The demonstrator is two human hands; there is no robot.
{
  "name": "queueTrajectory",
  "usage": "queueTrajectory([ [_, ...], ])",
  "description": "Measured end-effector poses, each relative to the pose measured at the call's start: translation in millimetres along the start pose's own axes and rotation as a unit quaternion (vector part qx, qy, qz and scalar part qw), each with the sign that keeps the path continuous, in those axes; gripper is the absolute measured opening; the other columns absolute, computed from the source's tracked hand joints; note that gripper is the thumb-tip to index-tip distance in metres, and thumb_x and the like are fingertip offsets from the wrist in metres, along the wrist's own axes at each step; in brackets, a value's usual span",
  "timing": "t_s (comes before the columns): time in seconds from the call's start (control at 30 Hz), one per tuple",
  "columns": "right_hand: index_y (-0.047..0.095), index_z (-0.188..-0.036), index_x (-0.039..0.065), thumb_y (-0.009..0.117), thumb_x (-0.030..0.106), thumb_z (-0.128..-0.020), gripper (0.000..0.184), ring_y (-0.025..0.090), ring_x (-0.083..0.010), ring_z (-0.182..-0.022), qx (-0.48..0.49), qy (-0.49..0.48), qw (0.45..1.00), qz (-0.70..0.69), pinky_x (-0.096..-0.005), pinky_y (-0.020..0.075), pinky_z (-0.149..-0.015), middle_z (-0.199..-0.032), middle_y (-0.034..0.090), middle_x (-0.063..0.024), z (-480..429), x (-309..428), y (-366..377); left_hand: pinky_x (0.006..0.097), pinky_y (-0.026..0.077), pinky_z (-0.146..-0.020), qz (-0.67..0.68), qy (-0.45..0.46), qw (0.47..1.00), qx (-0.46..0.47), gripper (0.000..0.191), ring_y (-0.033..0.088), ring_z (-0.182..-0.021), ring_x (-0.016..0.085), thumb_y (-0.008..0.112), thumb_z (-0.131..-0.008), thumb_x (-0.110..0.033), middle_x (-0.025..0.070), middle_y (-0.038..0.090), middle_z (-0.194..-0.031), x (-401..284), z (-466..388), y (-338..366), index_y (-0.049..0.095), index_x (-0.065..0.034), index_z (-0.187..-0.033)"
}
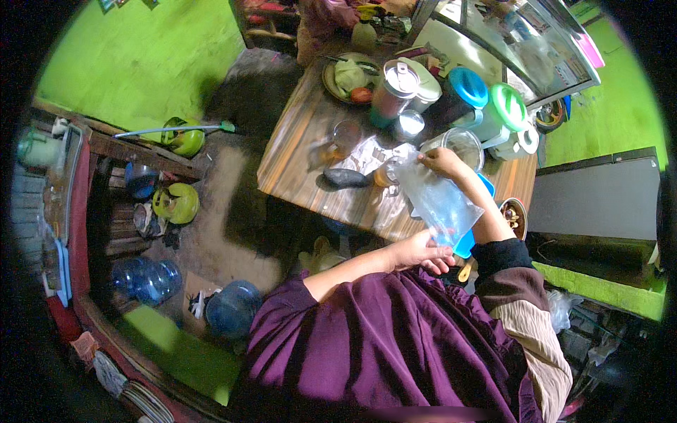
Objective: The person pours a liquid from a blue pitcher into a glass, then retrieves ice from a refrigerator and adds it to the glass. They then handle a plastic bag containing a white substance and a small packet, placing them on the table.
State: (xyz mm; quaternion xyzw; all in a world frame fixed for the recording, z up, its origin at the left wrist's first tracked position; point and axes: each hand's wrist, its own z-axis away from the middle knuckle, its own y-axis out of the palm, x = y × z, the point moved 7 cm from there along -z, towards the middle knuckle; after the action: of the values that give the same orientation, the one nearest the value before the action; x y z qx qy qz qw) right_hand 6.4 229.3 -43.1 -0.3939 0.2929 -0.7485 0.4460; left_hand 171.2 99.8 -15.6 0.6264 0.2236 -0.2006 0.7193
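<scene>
A clear plastic bag (pixel 440 198) is stretched on a slant over the front of the wooden table (pixel 296 158). Its upper edge is pinched in the fingers of my right hand (pixel 441 161). At its lower end, close to my body, my left hand (pixel 423 253) has the plastic between thumb and fingers. Just behind my right hand stands a clear round container (pixel 459 145). A small glass (pixel 389 172) with brownish contents is left of the bag, beside a dark stone pestle (pixel 346 178). Part of a blue tray (pixel 465 244) shows beneath the bag.
Lidded jars (pixel 394 87), a blue-lidded pitcher (pixel 465 90) and a green-lidded pitcher (pixel 508 113) crowd the table's back. A plate of vegetables (pixel 346 79) sits back left. A bowl (pixel 515 217) is at the right edge. Green gas cylinders (pixel 177 203) and water bottles (pixel 232 306) stand left.
</scene>
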Motion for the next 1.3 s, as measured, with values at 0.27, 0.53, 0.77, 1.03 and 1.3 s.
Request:
queueTrajectory([
  [0.27,0.055,-0.106,0.008,0.045,0.031,-0.087,0.031,0.059,-0.0139,-0.066,0.026,0.044,0.921,-0.385,-0.0265,0.0468,-0.054,-0.082,0.061,-0.0073,85,-74,-30,0.0324,0.046,-0.078,-0.377,-0.027,0.926,0.013,0.061,0.057,-0.09,0.022,0.065,-0.073,-0.032,0.0143,0.058,-0.1,22,-12,-23,0.039,-0.0049,-0.122],
  [0.53,0.049,-0.111,0.007,0.049,0.017,-0.084,0.029,0.054,-0.0143,-0.081,-0.311,0.138,0.766,-0.545,-0.0266,0.0448,-0.068,-0.096,0.056,-0.0041,162,-281,-75,0.0401,0.039,-0.088,-0.513,-0.093,0.777,-0.353,0.08,0.051,-0.102,0.034,0.066,-0.066,-0.035,0.0251,0.05,-0.11,53,-43,-158,0.027,-0.0007,-0.127],
  [0.77,0.027,-0.132,0.01,0.06,0.035,-0.078,0.068,0.028,-0.0234,-0.124,-0.416,0.039,0.865,-0.279,-0.0361,0.0227,-0.1,-0.134,0.029,-0.0132,130,-299,-90,0.0393,0.039,-0.088,-0.518,0.003,0.698,-0.494,0.081,0.049,-0.101,0.037,0.068,-0.063,-0.033,0.0268,0.049,-0.11,21,-121,-189,0.027,-0.0011,-0.126],
  [1.03,0.048,-0.116,0.008,0.056,0.014,-0.08,0.037,0.047,-0.0211,-0.106,-0.252,-0.11,0.909,-0.312,-0.032,0.0437,-0.082,-0.116,0.048,-0.0089,127,-198,-27,0.0424,0.044,-0.075,-0.551,-0.102,0.708,-0.43,0.031,0.056,-0.085,0.038,0.052,-0.072,-0.019,0.0279,0.056,-0.087,74,-82,-199,0.056,0.0057,-0.09],
  [1.3,0.058,-0.094,0.005,0.057,0.016,-0.076,0.021,0.057,-0.0249,-0.08,-0.11,-0.257,0.934,-0.221,-0.032,0.047,-0.07,-0.09,0.058,-0.0128,108,-56,18,0.0305,0.045,-0.077,-0.096,0.187,0.749,-0.628,0.025,0.057,-0.085,0.02,0.048,-0.074,0.003,0.0094,0.059,-0.095,99,138,-181,0.056,0.0004,-0.097],
])
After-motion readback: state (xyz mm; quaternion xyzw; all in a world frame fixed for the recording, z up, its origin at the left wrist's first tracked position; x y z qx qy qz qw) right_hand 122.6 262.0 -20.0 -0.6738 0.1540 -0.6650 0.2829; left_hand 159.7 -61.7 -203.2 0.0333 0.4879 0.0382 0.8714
